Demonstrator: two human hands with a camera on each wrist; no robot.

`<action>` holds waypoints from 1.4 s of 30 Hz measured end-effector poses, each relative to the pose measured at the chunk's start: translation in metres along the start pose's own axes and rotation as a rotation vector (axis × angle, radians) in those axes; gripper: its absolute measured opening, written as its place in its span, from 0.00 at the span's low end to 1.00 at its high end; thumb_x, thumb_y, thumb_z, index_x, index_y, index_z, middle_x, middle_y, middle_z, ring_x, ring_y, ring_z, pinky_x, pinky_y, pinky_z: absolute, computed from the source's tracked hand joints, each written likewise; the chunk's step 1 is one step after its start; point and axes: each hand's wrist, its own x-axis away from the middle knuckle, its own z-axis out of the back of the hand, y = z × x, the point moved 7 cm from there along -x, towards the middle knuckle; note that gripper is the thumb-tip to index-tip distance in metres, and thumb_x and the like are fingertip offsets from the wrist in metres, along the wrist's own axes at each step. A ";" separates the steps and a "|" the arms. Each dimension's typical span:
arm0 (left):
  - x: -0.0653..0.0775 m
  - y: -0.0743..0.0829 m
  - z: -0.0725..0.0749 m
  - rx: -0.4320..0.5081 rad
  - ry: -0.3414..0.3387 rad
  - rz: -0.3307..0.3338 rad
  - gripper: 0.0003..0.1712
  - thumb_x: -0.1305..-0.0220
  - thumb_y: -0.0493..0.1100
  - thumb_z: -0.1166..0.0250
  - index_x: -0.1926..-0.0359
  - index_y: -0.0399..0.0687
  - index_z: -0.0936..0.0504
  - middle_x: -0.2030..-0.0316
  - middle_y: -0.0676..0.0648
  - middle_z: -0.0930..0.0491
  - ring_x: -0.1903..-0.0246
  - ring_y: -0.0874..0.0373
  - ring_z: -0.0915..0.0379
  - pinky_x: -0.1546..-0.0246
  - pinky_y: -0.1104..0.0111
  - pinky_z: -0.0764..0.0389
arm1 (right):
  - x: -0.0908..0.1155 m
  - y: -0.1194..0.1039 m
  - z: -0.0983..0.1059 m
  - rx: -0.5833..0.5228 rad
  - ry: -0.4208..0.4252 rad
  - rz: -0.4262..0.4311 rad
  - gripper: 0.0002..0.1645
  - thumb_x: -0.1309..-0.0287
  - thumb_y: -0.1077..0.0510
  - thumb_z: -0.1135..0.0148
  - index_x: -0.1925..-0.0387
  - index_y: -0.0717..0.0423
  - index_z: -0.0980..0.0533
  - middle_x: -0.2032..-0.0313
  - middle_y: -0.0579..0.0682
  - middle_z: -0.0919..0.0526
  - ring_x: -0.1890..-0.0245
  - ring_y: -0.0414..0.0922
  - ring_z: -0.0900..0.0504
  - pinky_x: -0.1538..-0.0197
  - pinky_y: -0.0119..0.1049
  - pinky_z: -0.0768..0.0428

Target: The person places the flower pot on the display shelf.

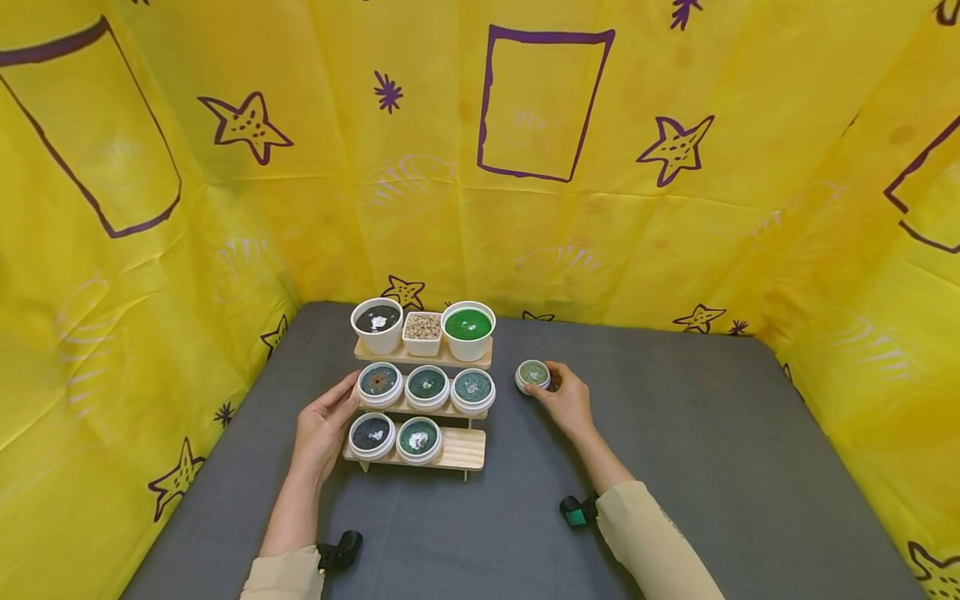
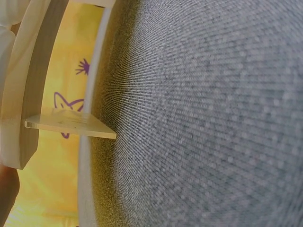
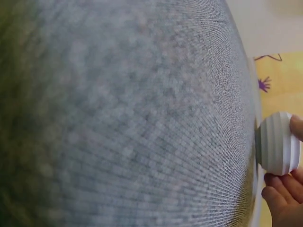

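Observation:
My right hand (image 1: 567, 402) holds a small white ribbed pot (image 3: 279, 144) between thumb and fingers, right of a tiered wooden stand (image 1: 463, 450). Pale green matter fills this pot (image 1: 533, 372); its base is at the table or just above it, I cannot tell which. At the stand's left side, my left hand (image 1: 321, 429) grips the end of the middle shelf, close to a white pot (image 1: 379, 383) with a brown mark on its dark filling. In the left wrist view, a fingertip (image 2: 8, 191) meets the wooden shelf (image 2: 19, 137) above a clear support (image 2: 71, 124).
Two larger white cups (image 1: 468, 330) flank a square dish of beige bits (image 1: 422, 332) on the top shelf. Several green-filled pots (image 1: 427, 387) stand on the middle shelf, and two pots (image 1: 419, 440) on the lowest. Yellow cloth (image 1: 450, 225) surrounds the grey table (image 1: 720, 467).

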 end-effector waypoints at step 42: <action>0.002 0.004 -0.003 0.017 0.000 0.000 0.30 0.30 0.32 0.43 0.30 0.26 0.39 0.54 0.71 0.18 0.48 0.80 0.25 0.45 0.86 0.25 | 0.026 -0.075 0.057 -0.308 0.066 0.059 0.32 0.57 0.57 0.20 0.46 0.55 0.20 0.49 0.54 0.15 0.49 0.47 0.16 0.41 0.33 0.18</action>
